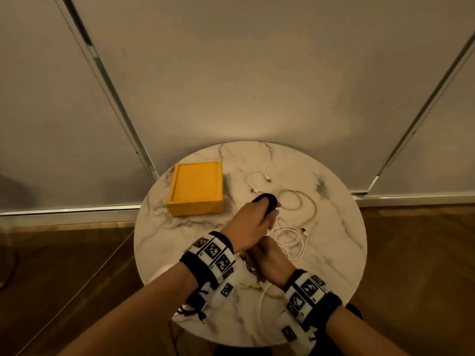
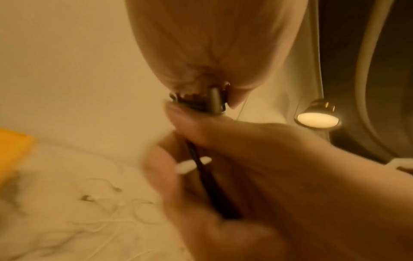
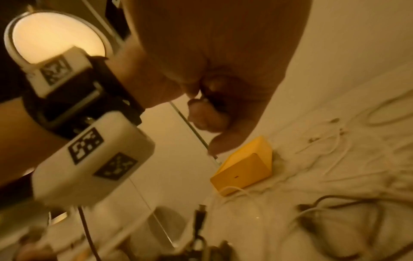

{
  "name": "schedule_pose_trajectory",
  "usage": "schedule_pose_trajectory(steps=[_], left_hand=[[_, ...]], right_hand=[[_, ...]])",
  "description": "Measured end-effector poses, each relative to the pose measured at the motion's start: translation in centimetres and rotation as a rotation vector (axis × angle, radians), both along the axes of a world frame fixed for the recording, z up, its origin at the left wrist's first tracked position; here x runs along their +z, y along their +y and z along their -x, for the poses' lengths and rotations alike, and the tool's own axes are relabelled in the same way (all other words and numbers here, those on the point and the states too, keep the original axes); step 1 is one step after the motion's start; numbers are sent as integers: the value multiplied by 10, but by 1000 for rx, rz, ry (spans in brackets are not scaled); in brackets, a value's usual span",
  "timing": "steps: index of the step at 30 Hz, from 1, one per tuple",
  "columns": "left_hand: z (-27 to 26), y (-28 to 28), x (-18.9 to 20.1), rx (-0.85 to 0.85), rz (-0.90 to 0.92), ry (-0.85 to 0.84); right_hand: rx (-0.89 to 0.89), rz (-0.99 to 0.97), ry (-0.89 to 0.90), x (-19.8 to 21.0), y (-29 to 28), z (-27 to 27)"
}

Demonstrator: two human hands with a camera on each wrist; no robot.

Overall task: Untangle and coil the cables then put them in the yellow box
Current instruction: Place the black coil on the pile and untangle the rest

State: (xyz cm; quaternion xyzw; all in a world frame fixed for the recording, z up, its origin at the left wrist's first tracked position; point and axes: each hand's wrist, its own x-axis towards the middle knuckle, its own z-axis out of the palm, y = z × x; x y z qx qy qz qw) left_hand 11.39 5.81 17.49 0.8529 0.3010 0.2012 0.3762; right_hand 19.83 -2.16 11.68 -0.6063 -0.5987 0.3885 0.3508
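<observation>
Right hand [image 1: 270, 258], nearest, has its fingers pinching the black cable [image 1: 267, 199]; left hand [image 1: 253, 224] fingers curl round its coil. White cables [image 1: 290, 235] lie tangled just beyond the fingertips, yellow box [image 1: 195, 187] further left. Risk: winding snags white strands, dragging them along.

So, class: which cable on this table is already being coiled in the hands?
The black cable: the left hand grips its coil; the white cables lie loose.
</observation>
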Motion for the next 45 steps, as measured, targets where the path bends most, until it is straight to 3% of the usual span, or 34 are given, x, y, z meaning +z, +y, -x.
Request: schedule_pose_trajectory(steps=[3, 6, 10, 12, 15, 17, 21, 25, 32, 37, 41, 45], left_hand=[[11, 6, -18, 22, -149, 172], [20, -2, -33, -16, -230, 399], [32, -11, -41, -74, -162, 379], [34, -14, -42, -55, 90, 280], [40, -17, -38, 6, 688, -32], [45, -20, -35, -38, 911, -187], [53, -22, -33, -203, 1120, -339], [60, -24, -37, -259, 1245, -521], [59, -31, -48, -74, 1214, -611], [50, -34, -41, 81, 1031, -540], [56, -29, -49, 202, 840, -413], [60, -33, -53, 252, 763, -294]], right_hand=[[118, 112, -105, 13, -4, -11], [187, 35, -197, 15, -9, -25], [159, -44, -213, 8, -7, -42], [95, -95, -198, 7, -6, -42], [-55, -145, -108, 9, -4, -41], [-41, -110, -6, 10, -5, -39], [155, -12, 357, 16, -8, -33], [125, 66, 519, 26, -7, -33], [86, 119, 557, 25, 0, -39], [35, 118, 705, 16, 1, -38], [-15, 103, 591, 8, 0, -46], [-8, 111, 473, 2, -4, -43]])
